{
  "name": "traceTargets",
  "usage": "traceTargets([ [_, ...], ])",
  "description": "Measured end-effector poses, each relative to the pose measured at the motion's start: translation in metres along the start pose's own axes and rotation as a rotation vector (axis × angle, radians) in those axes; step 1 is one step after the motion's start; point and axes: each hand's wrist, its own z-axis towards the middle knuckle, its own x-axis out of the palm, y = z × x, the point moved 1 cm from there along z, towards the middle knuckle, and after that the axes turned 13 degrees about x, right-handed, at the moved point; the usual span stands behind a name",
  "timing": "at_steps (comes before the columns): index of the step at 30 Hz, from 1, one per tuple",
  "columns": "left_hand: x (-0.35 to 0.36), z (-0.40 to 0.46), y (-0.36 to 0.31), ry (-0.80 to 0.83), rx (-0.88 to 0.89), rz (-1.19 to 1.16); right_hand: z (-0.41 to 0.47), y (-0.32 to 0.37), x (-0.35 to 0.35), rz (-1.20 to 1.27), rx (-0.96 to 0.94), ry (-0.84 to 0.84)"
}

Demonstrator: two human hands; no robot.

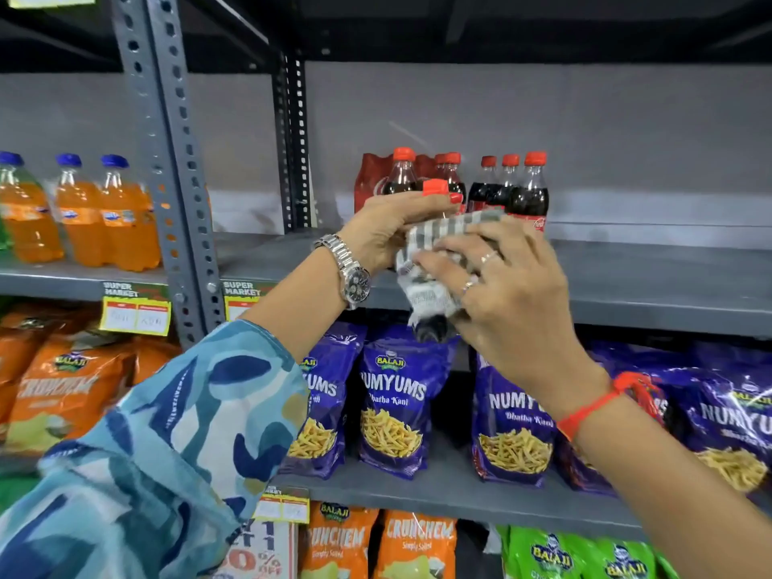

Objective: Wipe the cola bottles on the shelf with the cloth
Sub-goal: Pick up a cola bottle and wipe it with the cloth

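My left hand [390, 227] grips the neck of a cola bottle, just under its red cap [434, 188], and holds it in front of the upper shelf. My right hand [509, 282] presses a grey-and-white striped cloth [434, 261] against the bottle's body, hiding nearly all of it; only the dark base [434, 330] shows below. Behind, several more cola bottles [528, 194] with red caps stand on the grey shelf [651, 282], beside a red shrink-wrapped pack [369, 177].
Orange soda bottles [83, 219] with blue caps stand on the shelf to the left, past a perforated grey upright [175, 169]. Purple snack bags [392, 399] fill the shelf below, with orange bags [62, 386] at left and orange and green bags at the bottom.
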Motion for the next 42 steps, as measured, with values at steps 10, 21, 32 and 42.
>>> traceTargets([
  [10,-0.007,0.003,0.007,-0.137,0.031,0.117,-0.029,0.011,-0.02,0.009,-0.169,0.258],
  [21,0.0,0.003,0.005,-0.093,0.127,0.113,-0.051,0.025,-0.011,0.058,-0.268,0.315],
  [32,0.011,-0.002,0.014,0.182,0.192,-0.246,-0.019,-0.025,-0.002,0.393,0.256,0.043],
  [42,0.015,-0.003,0.018,0.247,0.176,-0.247,-0.025,-0.021,-0.022,0.353,0.104,0.003],
])
